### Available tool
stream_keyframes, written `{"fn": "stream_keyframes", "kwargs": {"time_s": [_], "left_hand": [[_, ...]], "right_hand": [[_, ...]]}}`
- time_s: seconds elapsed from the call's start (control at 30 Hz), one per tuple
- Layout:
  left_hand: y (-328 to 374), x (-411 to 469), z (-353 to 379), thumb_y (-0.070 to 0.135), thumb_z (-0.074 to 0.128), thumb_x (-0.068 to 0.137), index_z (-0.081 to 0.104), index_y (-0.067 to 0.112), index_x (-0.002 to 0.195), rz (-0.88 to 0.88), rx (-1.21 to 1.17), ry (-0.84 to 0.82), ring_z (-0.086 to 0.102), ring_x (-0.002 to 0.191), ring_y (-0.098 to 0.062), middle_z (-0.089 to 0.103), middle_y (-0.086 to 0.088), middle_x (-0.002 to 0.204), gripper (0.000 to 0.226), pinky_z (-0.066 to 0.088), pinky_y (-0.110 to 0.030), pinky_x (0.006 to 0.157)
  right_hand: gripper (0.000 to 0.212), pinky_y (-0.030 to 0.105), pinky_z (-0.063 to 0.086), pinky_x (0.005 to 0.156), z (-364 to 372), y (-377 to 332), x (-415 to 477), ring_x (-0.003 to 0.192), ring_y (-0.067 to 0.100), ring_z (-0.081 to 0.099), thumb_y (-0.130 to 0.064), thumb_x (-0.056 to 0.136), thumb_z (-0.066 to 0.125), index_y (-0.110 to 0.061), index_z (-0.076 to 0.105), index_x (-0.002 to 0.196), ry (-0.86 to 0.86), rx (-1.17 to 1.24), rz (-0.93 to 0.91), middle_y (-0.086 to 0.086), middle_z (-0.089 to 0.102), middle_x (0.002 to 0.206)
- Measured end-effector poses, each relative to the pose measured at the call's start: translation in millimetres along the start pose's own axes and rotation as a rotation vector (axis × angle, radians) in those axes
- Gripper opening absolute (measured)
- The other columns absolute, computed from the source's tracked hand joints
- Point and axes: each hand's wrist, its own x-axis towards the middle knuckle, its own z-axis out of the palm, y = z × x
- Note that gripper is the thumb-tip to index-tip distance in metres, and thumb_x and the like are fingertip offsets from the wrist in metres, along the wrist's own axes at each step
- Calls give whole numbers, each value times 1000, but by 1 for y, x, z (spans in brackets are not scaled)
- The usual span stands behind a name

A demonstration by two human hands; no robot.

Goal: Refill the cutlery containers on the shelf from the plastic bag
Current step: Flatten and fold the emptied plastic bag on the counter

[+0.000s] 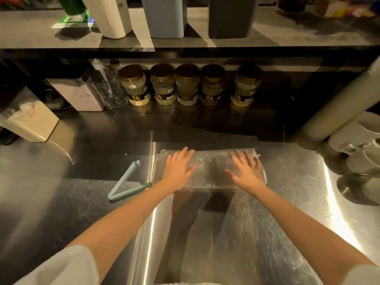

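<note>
Single wide-angle view, worn at head, aimed forward and down; counter (298, 171) seen close, shelf (30, 27) at top edge.

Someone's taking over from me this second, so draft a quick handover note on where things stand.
Left hand: open, fingers flat on the plastic bag.
Right hand: open, flat on the bag's right part.
The bag lies flattened on the steel counter, with no cutlery visible inside.
The bag clip lies open to its left.
White container, blue-grey container and dark grey container stand on the shelf; their fill is hidden.
Done: bag unclipped, probably emptied.
Left: check the containers.
</note>
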Motion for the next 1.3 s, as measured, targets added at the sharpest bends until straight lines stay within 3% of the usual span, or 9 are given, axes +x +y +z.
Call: {"fn": "stream_keyframes", "kwargs": {"time_s": [0.07,0.13,0.3,0.47,0.57,0.73,0.97,1.13,1.3], "left_hand": [[6,13,8,49,26,100,7,31,151,109,98,-137,2,147,-18,1,-1,160,58,4,-39,116],[12,25,15,52,22,99,1,37,150,161,122,-268,-9,147,-19,-8,0,160,57,-6,-47,116],[11,40,30,59,15,96,-9,44,147,143,183,-465,-25,142,-26,-22,5,157,58,-14,-59,111],[1,30,45,62,16,95,-13,47,145,60,177,-438,-28,140,-31,-25,10,155,59,-21,-59,107],[-3,26,50,63,15,94,-15,47,144,7,162,-393,-29,140,-32,-24,10,155,60,-22,-61,106],[-5,26,53,64,12,93,-20,46,142,-7,174,-394,-29,139,-34,-27,9,154,61,-17,-63,107],[3,25,42,66,12,92,-20,46,143,-64,158,-462,-31,138,-34,-29,8,154,63,-13,-65,108],[17,20,33,74,10,86,-18,42,145,-143,136,-483,-20,141,-40,-25,2,156,73,1,-65,111],[35,34,29,68,10,90,11,31,150,-305,9,-552,18,143,-33,5,-4,159,70,27,-45,108]], "right_hand": [[98,48,-19,111,9,-5,9,144,24,-19,-86,63,-16,-38,-4,148,-98,-45,-74,-11,-21,151],[112,50,-20,111,17,-8,16,141,25,-25,-87,47,-29,-40,-9,146,-140,-77,-95,-12,-26,148],[73,52,-18,113,30,-3,29,139,25,-31,-72,87,17,-41,-13,146,-252,-166,-61,-6,-26,154],[87,51,-24,109,36,6,30,138,27,-31,-84,66,-12,-45,-19,143,-246,-183,-122,-7,-28,153],[77,56,-31,101,39,19,27,137,30,-34,-81,73,-4,-47,-23,139,-154,-173,-12,-8,-34,149],[78,57,-26,102,44,32,30,135,29,-33,-83,64,-20,-49,-31,133,-156,-132,49,-4,-35,147],[68,55,-21,107,35,31,37,140,28,-27,-74,82,2,-44,-28,136,-186,-272,64,-4,-33,149],[73,49,-16,115,18,26,41,146,21,-11,-69,85,-1,-35,-2,149,-29,-67,-11,-2,-6,159],[78,33,0,112,6,12,18,143,19,16,-66,83,3,-30,41,141,10,48,-97,-5,31,152]]}}
